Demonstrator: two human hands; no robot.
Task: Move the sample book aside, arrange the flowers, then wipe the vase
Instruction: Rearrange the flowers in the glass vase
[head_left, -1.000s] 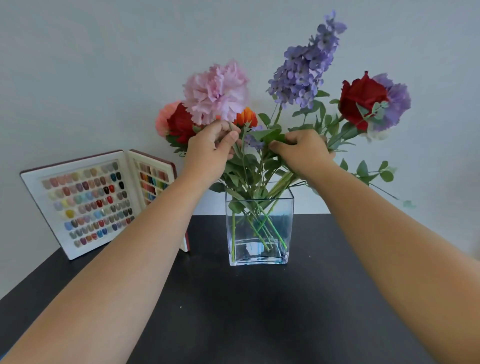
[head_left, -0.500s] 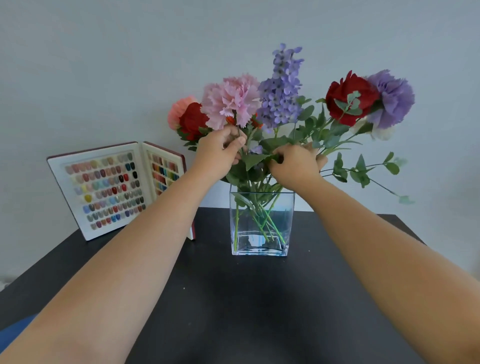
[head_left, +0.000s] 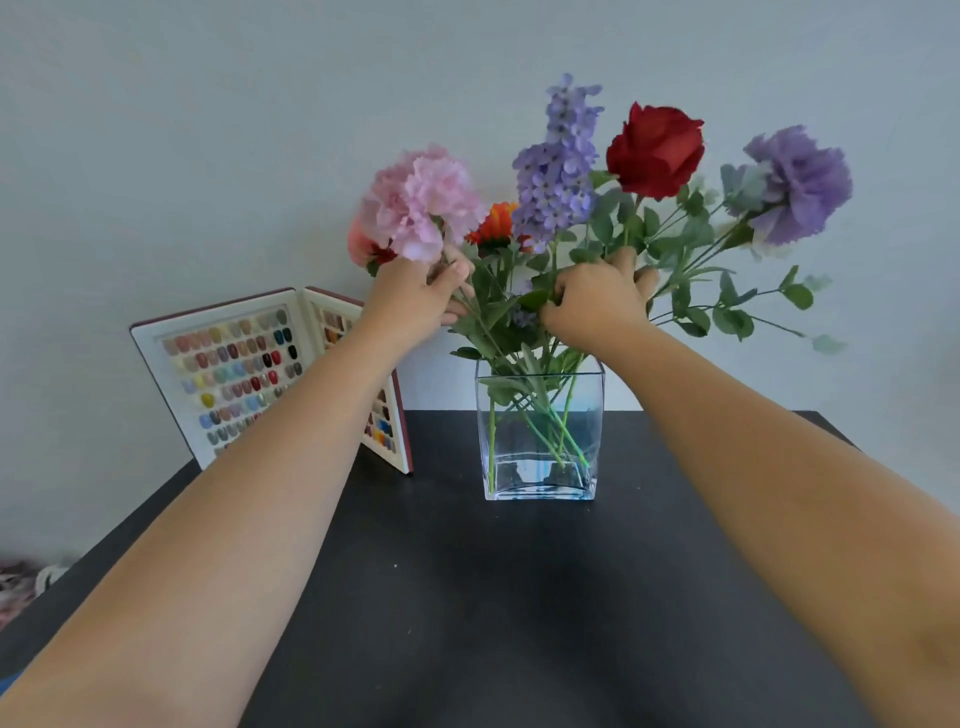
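A square clear glass vase (head_left: 540, 467) stands on the black table (head_left: 467, 597) and holds a bunch of flowers. My left hand (head_left: 410, 301) pinches the stem just under the pink carnation (head_left: 421, 202). My right hand (head_left: 597, 301) grips stems and leaves below the red rose (head_left: 654, 150) and the lilac spike (head_left: 561, 166). A purple carnation (head_left: 795, 182) leans out to the right. An orange flower (head_left: 493, 223) sits behind the middle. The open sample book (head_left: 234, 374) with rows of coloured nail tips stands upright at the left, against the wall.
A pale wall rises directly behind the table. Leafy sprigs (head_left: 743, 306) stick out to the right of the vase. Patterned cloth (head_left: 21, 587) shows past the table's left edge. The table's front half is bare black surface.
The red rose has swung upright and apart from the purple carnation. The pink carnation has shifted left with my left hand. My right hand has risen slightly among the stems.
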